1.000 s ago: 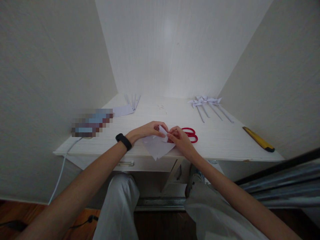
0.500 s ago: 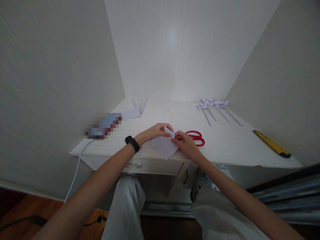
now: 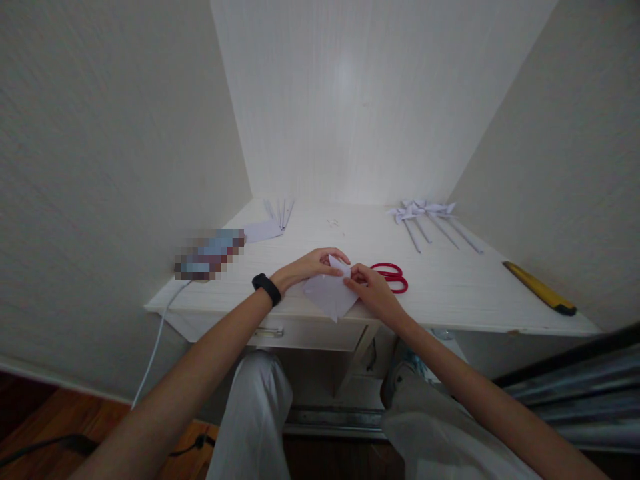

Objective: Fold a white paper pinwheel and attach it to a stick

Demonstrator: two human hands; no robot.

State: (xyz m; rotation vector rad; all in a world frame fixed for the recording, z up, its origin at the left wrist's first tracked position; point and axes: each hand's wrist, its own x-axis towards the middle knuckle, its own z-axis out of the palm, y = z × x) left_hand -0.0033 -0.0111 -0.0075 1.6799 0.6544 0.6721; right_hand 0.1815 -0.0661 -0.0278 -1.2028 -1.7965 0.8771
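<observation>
A thin white sheet of paper (image 3: 327,297) is held near the front edge of the desk, one corner of it bent upward. My left hand (image 3: 313,265) is closed on the paper from the left, thumb across the raised part. From the right, my right hand (image 3: 371,287) pinches the same paper with thumb and fingertips. Just beyond the right hand lie scissors with red handles (image 3: 400,283); their blades are hidden behind the hand. The paper's exact fold is partly covered by the fingers.
Several paper pinwheels on sticks (image 3: 425,210) lie at the back right. A yellow-handled cutter or saw (image 3: 540,288) rests at the right edge. Rolled paper sticks (image 3: 284,215) and flat paper (image 3: 263,231) are back left, beside a blurred, phone-like device (image 3: 210,255) with a white cable (image 3: 159,340).
Both hands keep nearly the same grip on the paper. The whole view has shifted slightly; nothing is let go or taken up.
</observation>
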